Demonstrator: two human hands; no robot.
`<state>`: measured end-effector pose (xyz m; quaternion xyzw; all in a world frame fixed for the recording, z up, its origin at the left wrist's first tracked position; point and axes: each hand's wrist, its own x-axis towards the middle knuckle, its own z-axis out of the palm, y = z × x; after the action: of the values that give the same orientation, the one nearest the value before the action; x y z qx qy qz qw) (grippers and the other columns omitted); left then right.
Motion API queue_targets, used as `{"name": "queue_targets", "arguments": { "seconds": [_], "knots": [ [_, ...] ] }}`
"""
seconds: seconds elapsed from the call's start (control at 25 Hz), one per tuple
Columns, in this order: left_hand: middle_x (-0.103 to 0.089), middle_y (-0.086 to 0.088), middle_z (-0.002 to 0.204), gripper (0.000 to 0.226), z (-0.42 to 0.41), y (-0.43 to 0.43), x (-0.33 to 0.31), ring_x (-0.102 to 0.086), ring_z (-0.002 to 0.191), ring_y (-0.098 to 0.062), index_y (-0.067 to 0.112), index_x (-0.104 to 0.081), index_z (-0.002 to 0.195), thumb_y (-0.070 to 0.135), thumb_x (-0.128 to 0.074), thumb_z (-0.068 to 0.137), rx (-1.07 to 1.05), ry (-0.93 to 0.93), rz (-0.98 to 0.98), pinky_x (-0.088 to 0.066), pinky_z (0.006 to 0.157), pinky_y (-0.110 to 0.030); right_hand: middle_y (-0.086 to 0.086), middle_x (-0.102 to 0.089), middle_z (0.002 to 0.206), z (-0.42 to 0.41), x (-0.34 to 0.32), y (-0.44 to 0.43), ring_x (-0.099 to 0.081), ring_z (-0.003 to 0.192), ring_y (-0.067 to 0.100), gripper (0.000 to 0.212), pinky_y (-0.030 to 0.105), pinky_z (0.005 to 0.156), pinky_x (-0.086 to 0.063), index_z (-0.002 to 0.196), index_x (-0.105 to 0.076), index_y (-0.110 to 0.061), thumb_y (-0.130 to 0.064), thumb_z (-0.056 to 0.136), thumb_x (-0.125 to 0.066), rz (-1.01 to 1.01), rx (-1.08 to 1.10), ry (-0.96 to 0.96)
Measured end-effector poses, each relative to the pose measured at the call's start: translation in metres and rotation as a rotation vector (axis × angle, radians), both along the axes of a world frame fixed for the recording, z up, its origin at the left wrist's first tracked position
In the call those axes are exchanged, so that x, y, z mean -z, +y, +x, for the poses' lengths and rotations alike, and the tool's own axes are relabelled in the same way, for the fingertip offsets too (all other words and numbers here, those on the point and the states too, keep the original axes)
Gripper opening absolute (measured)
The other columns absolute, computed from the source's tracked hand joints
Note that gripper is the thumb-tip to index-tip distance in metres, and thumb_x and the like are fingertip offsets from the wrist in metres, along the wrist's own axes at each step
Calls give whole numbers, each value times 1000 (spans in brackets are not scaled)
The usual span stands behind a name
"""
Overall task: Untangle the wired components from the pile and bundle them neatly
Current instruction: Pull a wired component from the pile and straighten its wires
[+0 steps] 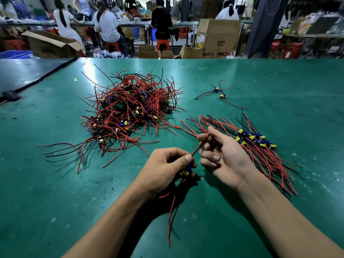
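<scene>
A tangled pile (130, 108) of red and black wires with small yellow and blue parts lies on the green table, centre left. To the right lies a sorted bundle (255, 144) with its parts lined up side by side. My left hand (165, 168) grips one wired component (186, 171) by its yellow and blue body; its red and black leads hang down toward me. One red lead (200, 145) runs up from that hand, and my right hand (221, 153) pinches it between thumb and fingers, just left of the bundle.
Two loose wired components (219, 92) lie apart at the back right. A black strip (37, 79) crosses the table's far left corner. Beyond the far edge stand cardboard boxes (217, 36), red stools and several seated people at other benches.
</scene>
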<state>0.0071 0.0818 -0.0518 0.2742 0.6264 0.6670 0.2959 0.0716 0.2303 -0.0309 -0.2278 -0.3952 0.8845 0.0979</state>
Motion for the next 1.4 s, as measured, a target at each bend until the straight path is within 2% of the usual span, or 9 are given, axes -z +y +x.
{"name": "queue_targets", "arguments": {
  "seconds": [0.16, 0.28, 0.36, 0.44, 0.6, 0.8, 1.04, 1.24, 1.4],
  "knots": [
    [-71, -6, 72, 12, 1, 0, 0, -66, 59, -18, -1, -67, 94, 1, -55, 94, -1, -36, 11, -56, 60, -25, -4, -42, 57, 2, 1, 2, -24, 35, 5, 46, 17, 32, -20, 67, -72, -11, -40, 99, -54, 89, -63, 13],
    [-69, -9, 69, 16, -1, 1, 2, -65, 53, -19, 4, -69, 93, 0, -54, 95, -44, -49, 29, -55, 54, -25, -5, -53, 59, 6, 12, -7, -41, 40, 8, 29, 20, 38, -34, 82, -76, -11, -37, 91, -67, 586, -26, 58],
    [-68, -7, 65, 18, -1, 1, 3, -64, 49, -18, 5, -70, 89, 1, -54, 95, -75, -11, 39, -51, 48, -22, -6, -69, 66, 7, 19, -13, -61, 58, 10, 20, 31, 58, -54, 81, -77, -14, -31, 90, -73, 951, 3, 53],
    [-67, -6, 63, 18, -1, 2, 4, -63, 47, -17, 6, -70, 86, 2, -55, 95, -82, -3, 40, -48, 45, -20, -10, -69, 65, 7, 23, -13, -61, 61, 3, 22, 26, 64, -51, 77, -76, -17, -33, 92, -70, 1136, 31, 33],
    [-67, -9, 66, 15, -3, 1, 5, -62, 50, -18, 3, -69, 86, 3, -57, 94, -44, -9, 24, -50, 48, -24, -14, -49, 50, 3, 19, -10, -37, 36, 1, 25, 10, 38, -29, 80, -77, -10, -28, 95, -67, 781, 72, 18],
    [-68, -9, 67, 12, -3, -2, 5, -63, 52, -17, -1, -68, 88, 6, -60, 93, 15, -11, -7, -49, 51, -20, -5, -45, 61, 4, 4, 12, -27, 37, 4, 30, 17, 36, -20, 83, -73, -7, -28, 99, -59, 429, 205, -19],
    [-68, -11, 70, 13, -6, -4, 4, -63, 54, -19, -2, -69, 90, 9, -61, 92, 46, -22, -23, -50, 53, -21, -4, -39, 60, 8, -11, 17, -26, 31, 5, 38, 16, 31, -18, 61, -65, -9, -28, 93, -57, -247, -16, 39],
    [-68, -11, 66, 13, -5, -1, 4, -63, 51, -19, -2, -68, 86, 4, -59, 92, -28, -62, -4, -52, 50, -23, -5, -42, 60, 8, -11, 12, -27, 33, 3, 32, 14, 33, -19, 76, -69, -9, -36, 89, -59, -195, -63, 82],
    [-71, -16, 72, 12, -7, 3, 3, -69, 58, -27, -1, -66, 87, 4, -58, 93, -169, -157, 52, -59, 60, -30, -3, -50, 64, 2, 0, 13, -30, 41, 4, 58, 15, 38, -25, 100, -72, -6, -57, 96, -46, -56, 52, 49]
  ]
}}
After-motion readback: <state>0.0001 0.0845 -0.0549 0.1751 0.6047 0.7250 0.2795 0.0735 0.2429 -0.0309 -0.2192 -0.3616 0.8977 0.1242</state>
